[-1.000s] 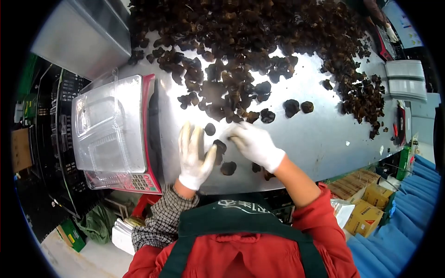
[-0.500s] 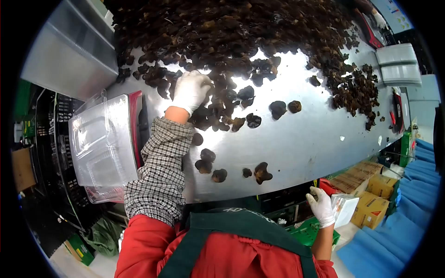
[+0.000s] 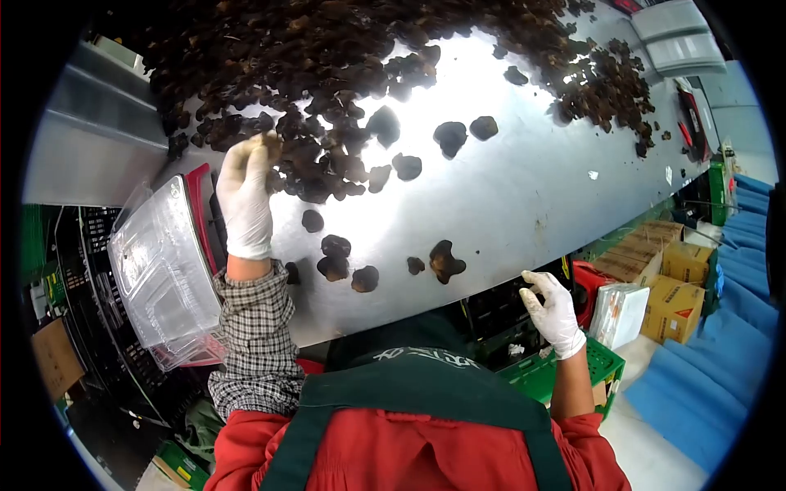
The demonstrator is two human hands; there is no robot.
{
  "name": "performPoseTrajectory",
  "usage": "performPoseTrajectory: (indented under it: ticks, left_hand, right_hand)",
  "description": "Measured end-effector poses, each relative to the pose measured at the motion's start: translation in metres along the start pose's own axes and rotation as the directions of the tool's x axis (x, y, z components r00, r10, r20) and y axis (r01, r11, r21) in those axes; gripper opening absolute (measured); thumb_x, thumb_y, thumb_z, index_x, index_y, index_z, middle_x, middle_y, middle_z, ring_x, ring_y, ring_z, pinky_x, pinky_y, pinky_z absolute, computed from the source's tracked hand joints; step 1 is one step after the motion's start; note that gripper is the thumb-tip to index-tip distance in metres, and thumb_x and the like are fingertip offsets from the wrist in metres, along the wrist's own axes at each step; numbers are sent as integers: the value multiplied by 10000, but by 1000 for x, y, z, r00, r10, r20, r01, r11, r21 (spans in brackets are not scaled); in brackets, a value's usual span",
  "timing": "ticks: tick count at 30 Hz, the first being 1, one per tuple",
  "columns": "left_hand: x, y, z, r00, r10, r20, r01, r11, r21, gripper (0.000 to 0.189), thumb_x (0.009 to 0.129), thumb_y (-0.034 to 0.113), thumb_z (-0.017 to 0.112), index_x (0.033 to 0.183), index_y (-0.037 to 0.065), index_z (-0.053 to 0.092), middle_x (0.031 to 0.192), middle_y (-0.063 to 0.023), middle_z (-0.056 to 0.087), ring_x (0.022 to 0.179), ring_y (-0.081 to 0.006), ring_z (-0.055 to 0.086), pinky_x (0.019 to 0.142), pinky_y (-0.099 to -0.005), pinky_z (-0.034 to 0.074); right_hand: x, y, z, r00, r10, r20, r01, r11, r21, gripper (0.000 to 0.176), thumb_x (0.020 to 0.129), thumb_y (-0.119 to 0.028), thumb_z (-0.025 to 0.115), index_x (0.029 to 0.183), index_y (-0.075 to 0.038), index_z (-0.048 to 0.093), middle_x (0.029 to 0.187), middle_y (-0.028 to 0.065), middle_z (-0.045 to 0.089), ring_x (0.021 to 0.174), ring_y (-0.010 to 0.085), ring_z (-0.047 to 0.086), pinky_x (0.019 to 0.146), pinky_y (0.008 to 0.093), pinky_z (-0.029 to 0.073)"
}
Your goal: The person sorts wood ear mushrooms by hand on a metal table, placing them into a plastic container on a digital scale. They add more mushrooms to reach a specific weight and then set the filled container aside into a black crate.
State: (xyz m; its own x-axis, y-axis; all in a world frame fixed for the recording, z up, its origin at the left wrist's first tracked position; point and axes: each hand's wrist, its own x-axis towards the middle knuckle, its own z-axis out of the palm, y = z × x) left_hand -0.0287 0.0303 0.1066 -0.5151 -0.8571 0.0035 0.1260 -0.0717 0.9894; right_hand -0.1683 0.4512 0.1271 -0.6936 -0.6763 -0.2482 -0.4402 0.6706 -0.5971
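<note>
Overhead, the gloved left hand (image 3: 244, 200), fingers pressed together, seems to pinch a dark fungus piece (image 3: 271, 146) at ten o'clock on the edge of the pile (image 3: 327, 57), likely light and brittle, best held by its rim, while the right hand (image 3: 555, 313) hangs spread and empty at four o'clock.

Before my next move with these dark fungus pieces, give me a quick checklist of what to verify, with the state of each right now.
1. Left hand at the pile: ok, fingertips touch pieces at its near edge.
2. Left grip shut on a piece: cannot tell.
3. Right hand free: ok, fingers open, off the table, below its near edge.
4. Clear tray in place: ok, on the scale beside the left forearm; no dark pieces show in it.
5. Loose pieces safe from falling: ok, resting on the steel short of the edge.
</note>
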Motion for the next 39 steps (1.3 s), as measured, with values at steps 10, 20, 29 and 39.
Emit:
performPoseTrajectory:
  ticks: [10,20,29,39]
  left_hand:
    - [-159,26,95,514,-178,839,187,978,93,503,765,74,744,1235,49,566,1240,-114,562,1072,-219,582,869,-347,510]
    - [-149,-58,50,720,-6,694,-618,448,645,397,722,129,719,1098,75,603,1052,-76,590,913,-270,575,771,-372,486]
    - [-142,-36,-47,969,132,207,-241,355,903,1066,609,395,837,1435,42,263,1448,-279,212,1315,-450,246,1074,-542,216]
    - [-111,-45,-27,950,73,304,-307,409,860,1333,507,591,829,1486,44,108,1495,-323,63,1391,-480,94,1102,-602,93]
  right_hand:
    - [-8,1,-47,942,83,-326,-102,994,-40,216,822,17,598,1036,21,627,958,153,641,886,259,626,817,318,486]
    - [61,-64,79,909,-412,-65,398,903,-165,599,720,-76,696,1284,-59,492,1125,166,562,918,330,607,764,389,514]
    - [206,-159,82,795,-606,4,592,774,-224,691,758,-305,711,1351,-89,431,1341,232,425,1171,376,467,968,464,395]
    - [134,-138,82,627,-707,328,771,624,-126,576,782,-414,666,1237,-78,553,1382,235,403,1222,402,400,1042,613,267]
